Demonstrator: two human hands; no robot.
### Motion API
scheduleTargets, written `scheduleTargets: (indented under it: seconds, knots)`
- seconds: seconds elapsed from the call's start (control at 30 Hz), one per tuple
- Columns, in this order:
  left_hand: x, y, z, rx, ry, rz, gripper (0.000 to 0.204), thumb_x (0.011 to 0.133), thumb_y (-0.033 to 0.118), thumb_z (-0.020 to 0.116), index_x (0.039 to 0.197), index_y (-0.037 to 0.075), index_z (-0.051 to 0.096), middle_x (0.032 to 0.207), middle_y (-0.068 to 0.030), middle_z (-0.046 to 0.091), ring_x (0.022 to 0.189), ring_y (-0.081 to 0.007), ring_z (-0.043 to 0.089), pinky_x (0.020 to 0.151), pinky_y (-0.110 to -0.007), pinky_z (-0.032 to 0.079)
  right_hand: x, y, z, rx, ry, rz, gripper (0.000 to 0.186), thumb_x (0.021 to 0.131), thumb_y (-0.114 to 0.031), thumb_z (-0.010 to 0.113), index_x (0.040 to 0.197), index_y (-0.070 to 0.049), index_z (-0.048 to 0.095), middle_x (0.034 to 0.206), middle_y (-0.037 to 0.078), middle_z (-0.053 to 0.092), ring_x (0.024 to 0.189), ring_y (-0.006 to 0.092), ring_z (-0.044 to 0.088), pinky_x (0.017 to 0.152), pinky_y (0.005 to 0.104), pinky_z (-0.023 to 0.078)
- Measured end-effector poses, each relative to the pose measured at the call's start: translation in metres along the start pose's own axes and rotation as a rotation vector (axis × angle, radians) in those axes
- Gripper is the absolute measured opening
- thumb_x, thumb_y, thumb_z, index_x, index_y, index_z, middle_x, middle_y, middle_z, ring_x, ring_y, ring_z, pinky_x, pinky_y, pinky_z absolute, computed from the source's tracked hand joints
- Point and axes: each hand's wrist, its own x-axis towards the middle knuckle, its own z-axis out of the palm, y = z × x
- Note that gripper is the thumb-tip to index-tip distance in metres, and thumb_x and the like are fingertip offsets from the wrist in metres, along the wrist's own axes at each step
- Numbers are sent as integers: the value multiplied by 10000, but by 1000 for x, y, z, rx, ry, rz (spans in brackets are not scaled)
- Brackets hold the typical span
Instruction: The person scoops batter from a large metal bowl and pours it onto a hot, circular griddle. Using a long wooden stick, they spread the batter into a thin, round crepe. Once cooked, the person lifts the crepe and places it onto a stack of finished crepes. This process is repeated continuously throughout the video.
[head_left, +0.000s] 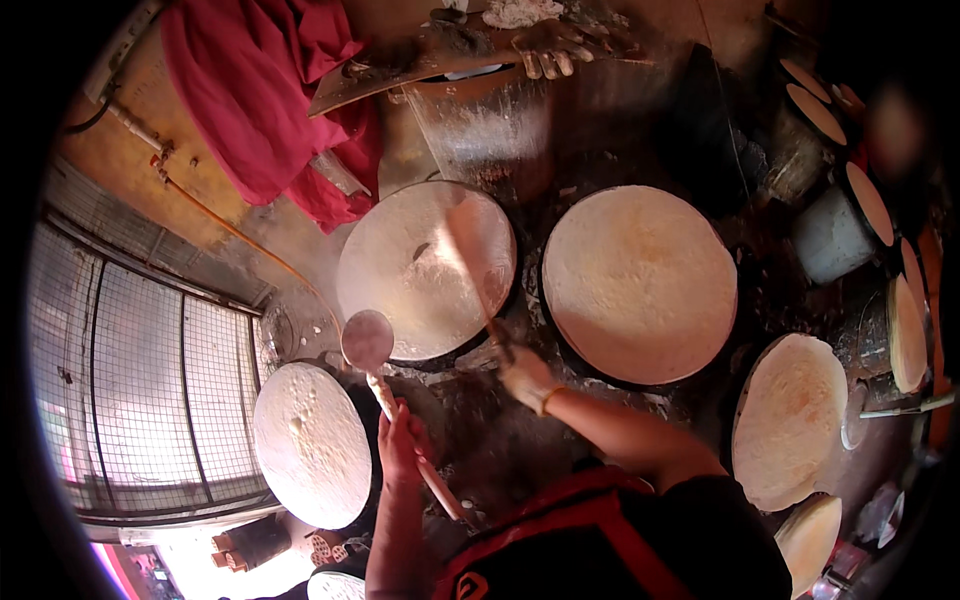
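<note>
The right hand [530,382], fingers clamped round the paddle [467,240], holds it over the batter round [390,280]; light, flat strokes should even it. The left hand [401,440] grips the ladle [367,341], best kept clear of the round's near-left edge.

You're getting bright light pouring through the mesh screen [145,385] between eight and nine o'clock, with glare burning out seven. Near twelve, your paddle [467,240] is smearing with motion blur; shadow is swallowing two, and the fisheye's black rim is bending straight edges.
</note>
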Motion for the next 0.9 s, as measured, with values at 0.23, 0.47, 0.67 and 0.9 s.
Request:
scheduleTargets:
  seconds: [0.23,0.47,0.67,0.9]
  knots:
    - [70,31,-11,-350,-392,-424,207,954,257,453,778,149,458,529,20,371,336,-83,307,295,-233,267,118,56,-21,403,-87,-83,401,971,-328,384,1352,-209,425,1107,162,582,898,278,590,776,333,473]
    - [105,86,-2,-653,-452,-729,336,951,258,424,649,112,441,512,15,406,396,-89,370,421,-231,358,21,10,-86,-161,-317,-332,413,963,-333,386,1351,-198,427,1280,136,504,1120,334,520,875,366,455]
    - [116,73,14,-315,-168,-502,272,925,254,508,692,132,434,527,33,404,392,-80,374,344,-228,310,-21,26,-52,85,-229,8,397,957,-360,443,1208,-62,520,916,159,632,716,238,610,620,349,483]
    - [80,46,46,-936,-572,-610,312,969,211,363,678,108,402,547,16,363,388,-88,338,383,-229,316,-8,-8,-14,373,-641,223,447,932,-338,473,1363,-233,421,972,179,641,670,241,624,620,384,500]
